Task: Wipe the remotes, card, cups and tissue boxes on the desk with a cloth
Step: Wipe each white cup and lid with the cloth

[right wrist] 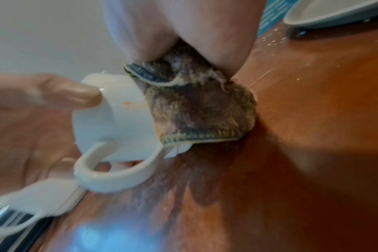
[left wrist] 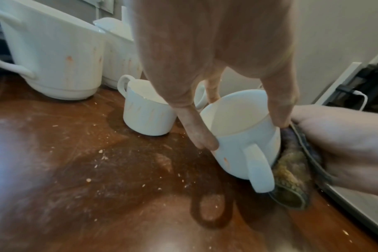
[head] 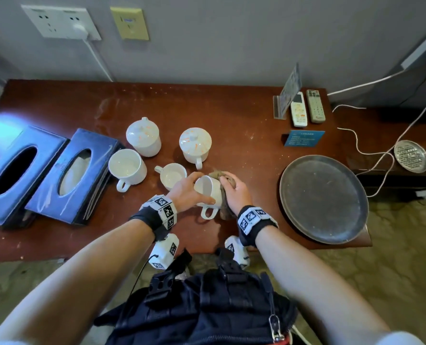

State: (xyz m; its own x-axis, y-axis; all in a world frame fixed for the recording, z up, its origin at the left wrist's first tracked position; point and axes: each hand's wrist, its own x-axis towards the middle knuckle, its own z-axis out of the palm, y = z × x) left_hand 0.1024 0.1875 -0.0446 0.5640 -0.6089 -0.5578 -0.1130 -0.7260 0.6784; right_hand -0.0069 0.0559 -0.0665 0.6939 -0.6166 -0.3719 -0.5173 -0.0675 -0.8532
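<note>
I can read no text in any view. The blue card (head: 304,138) just in front of the two remotes (head: 307,108) carries pale lines of print, too small for me to make out. The remotes show rows of buttons whose markings blur. The clear stand (head: 289,90) left of the remotes holds a printed sheet, also illegible. My wrist bands (head: 162,207) bear black-and-white square code patterns, no letters. The cups are unlabelled.
</note>
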